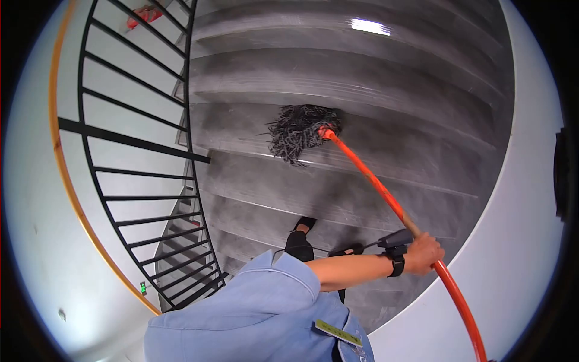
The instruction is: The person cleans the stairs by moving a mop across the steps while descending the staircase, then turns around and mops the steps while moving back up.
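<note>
One grey-stranded mop with an orange-red pole (376, 183); one bare left hand (423, 254); one black wristband (396, 262); two black shoes (307, 222); one orange-brown handrail (58, 149) and one black metal railing (132, 140), left; one lit green sign (143, 288), near left.

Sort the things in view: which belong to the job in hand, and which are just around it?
In the job:
mop with orange handle
left hand, gripping the handle
grey steps under the mop

Just around:
black railing
yellowish handrail
small green sign
red item beyond the railing, unclear what
</note>
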Tool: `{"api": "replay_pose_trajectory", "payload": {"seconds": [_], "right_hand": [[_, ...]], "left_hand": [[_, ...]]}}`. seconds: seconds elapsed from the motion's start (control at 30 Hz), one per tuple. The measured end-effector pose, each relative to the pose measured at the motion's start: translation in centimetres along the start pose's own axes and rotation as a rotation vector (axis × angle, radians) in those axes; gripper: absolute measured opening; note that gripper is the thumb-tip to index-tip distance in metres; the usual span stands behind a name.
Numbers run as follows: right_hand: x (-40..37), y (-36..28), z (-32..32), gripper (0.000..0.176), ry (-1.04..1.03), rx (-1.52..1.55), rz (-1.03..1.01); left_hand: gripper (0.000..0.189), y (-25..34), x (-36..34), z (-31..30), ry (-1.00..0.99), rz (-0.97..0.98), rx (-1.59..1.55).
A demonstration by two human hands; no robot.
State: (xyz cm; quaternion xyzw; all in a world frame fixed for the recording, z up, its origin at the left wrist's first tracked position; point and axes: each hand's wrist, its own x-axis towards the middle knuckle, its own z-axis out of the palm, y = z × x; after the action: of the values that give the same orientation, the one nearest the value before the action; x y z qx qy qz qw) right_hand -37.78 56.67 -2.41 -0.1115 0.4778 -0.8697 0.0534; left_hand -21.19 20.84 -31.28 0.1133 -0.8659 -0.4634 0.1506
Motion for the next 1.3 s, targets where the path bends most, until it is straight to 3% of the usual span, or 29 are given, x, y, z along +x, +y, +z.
{"api": "replay_pose_trajectory", "payload": {"seconds": [0.03, 0.13, 0.17, 0.23, 0.3, 0.33, 0.43, 0.53, 0.6, 0.67, 0.8, 0.9, 0.97, 1.03, 1.07, 1.1, 1.13, 1.17, 1.2, 1.3], "right_hand": [[0.1, 1.0, 1.7, 0.038, 0.073, -0.072, -0.059], [0.3, 5.2, 4.4, 0.035, -0.13, 0.128, 0.078], [1.2, 7.0, 2.1, 0.03, -0.233, -0.424, -0.199], [1.0, 10.4, 5.4, 0.028, -0.622, 0.078, 0.282], [-0.8, 16.3, 9.0, 0.028, -0.41, -0.046, 0.18], [-1.6, 19.8, 12.1, 0.027, -0.625, 0.165, 0.315], [-7.9, 29.9, 21.5, 0.028, -0.551, 0.241, 0.393], [-15.3, 37.4, 27.1, 0.019, -0.532, 0.2, 0.475], [-19.7, 40.2, 27.9, 0.021, -0.595, 0.056, 0.671], [-22.9, 42.6, 27.3, 0.022, -0.678, 0.267, 0.708], [-20.2, 40.4, 21.8, 0.023, -0.621, 0.083, 0.719], [-16.5, 37.5, 14.5, 0.023, -0.465, 0.235, 0.646], [-13.9, 32.7, 9.6, 0.023, -0.427, 0.04, 0.527], [-10.8, 28.1, 4.2, 0.028, -0.415, 0.059, 0.376], [-9.8, 24.9, 2.0, 0.027, -0.351, -0.243, 0.218], [-8.5, 21.7, -0.8, 0.018, -0.244, -0.014, 0.311], [-7.8, 18.0, -3.4, 0.016, -0.177, -0.153, 0.232], [-7.5, 14.5, -6.8, 0.02, -0.146, -0.17, 0.121], [-8.1, 10.7, -9.9, 0.048, -0.058, -0.253, -0.018], [-11.5, -1.6, -17.4, 0.048, 0.017, -0.532, -0.176]], "left_hand": [[0.014, -0.5, -0.3, -0.8, -0.011, 0.013, -0.015], [0.01, -3.7, -2.3, -4.7, 0.165, 0.047, 0.007], [0.01, -5.2, -3.3, -6.5, 0.192, 0.051, 0.025], [0.012, -8.0, -5.5, -10.9, 0.293, 0.025, 0.096], [0.012, -11.6, -8.5, -15.6, 0.295, -0.048, 0.214], [0.012, -13.5, -10.3, -17.8, 0.343, -0.055, 0.264], [0.013, -20.3, -17.2, -24.3, 0.308, -0.279, 0.417], [0.019, -27.0, -26.0, -29.9, 0.467, -0.38, 0.592], [0.02, -30.8, -32.2, -33.1, 0.397, -0.499, 0.69], [0.025, -32.0, -36.0, -33.7, 0.391, -0.628, 0.836], [0.033, -30.7, -33.5, -29.8, 0.224, -0.846, 0.801], [0.03, -26.8, -28.0, -22.5, 0.186, -0.637, 0.832], [0.027, -24.0, -24.4, -17.2, 0.255, -0.414, 0.645], [0.025, -19.0, -19.2, -10.9, 0.265, -0.412, 0.56], [0.022, -15.9, -16.1, -8.0, 0.283, -0.339, 0.558], [0.02, -12.7, -13.0, -5.1, 0.302, -0.265, 0.553], [0.019, -9.9, -10.3, -2.4, 0.292, -0.226, 0.485], [0.018, -7.2, -7.6, 0.2, 0.281, -0.185, 0.416], [0.017, -4.5, -5.3, 2.6, 0.26, -0.146, 0.368], [0.015, 2.8, 0.5, 8.9, 0.183, 0.02, 0.223]]}}
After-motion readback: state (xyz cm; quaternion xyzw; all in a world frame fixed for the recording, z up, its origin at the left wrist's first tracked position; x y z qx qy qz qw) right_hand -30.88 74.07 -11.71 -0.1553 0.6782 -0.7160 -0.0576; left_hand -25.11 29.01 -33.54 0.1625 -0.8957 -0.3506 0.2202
